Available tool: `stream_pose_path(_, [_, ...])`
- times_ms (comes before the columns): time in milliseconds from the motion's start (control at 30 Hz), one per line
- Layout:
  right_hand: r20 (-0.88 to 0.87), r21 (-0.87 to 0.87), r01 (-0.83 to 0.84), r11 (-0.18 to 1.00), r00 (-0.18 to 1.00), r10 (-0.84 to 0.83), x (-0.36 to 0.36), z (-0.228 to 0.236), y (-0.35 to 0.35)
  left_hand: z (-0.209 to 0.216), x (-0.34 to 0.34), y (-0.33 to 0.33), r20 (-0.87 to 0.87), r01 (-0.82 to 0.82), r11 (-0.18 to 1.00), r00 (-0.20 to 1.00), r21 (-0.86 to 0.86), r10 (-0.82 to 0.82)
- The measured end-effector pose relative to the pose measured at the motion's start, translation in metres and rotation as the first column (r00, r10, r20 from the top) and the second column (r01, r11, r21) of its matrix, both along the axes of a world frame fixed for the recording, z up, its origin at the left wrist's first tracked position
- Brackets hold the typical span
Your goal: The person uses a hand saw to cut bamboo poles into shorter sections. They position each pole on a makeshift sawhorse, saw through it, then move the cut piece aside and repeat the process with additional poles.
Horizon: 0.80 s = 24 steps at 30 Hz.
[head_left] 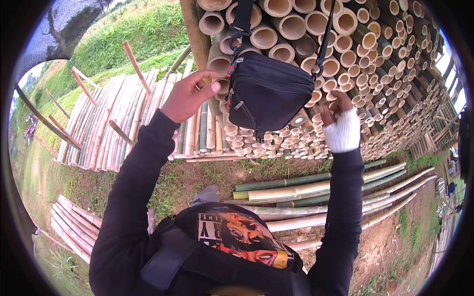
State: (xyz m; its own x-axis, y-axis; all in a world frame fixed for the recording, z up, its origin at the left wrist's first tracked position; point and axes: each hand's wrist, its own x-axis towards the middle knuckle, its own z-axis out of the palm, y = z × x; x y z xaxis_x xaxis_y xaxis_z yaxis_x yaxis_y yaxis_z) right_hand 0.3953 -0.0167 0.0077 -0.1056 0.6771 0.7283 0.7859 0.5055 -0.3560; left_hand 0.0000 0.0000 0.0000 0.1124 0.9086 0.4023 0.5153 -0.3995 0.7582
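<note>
Black bag point(271, 91) hanging between left hand point(190, 94) and right hand point(340, 114); both half-spread, just beside it.

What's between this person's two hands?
In the head view, a black bag hangs by its straps between the left hand and right hand, with bamboo stacked behind it.

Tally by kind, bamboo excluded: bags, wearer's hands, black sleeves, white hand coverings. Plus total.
Bags: 1 (black bag)
Hands: 2 (left hand, right hand)
Black sleeves: 2 (left sleeve, right sleeve)
White hand coverings: 1 (white covering, right hand)
Total: 6
</note>
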Motion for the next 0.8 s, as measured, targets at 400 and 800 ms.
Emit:
stream_pose_path(400, [0.101,-0.983,0.182,-0.036,0.685,0.722,0.109,-0.408,-0.353,-0.385,0.038,-0.516,-0.525,-0.558,0.267,0.83,-0.786,0.189])
stream_pose_path(800, [-0.167,-0.917,-0.3,0.262,0.887,0.43,-0.017,-0.334,-0.195,-0.431,0.147,-0.733,0.1,-0.154,0.123,0.149,-0.98,0.984])
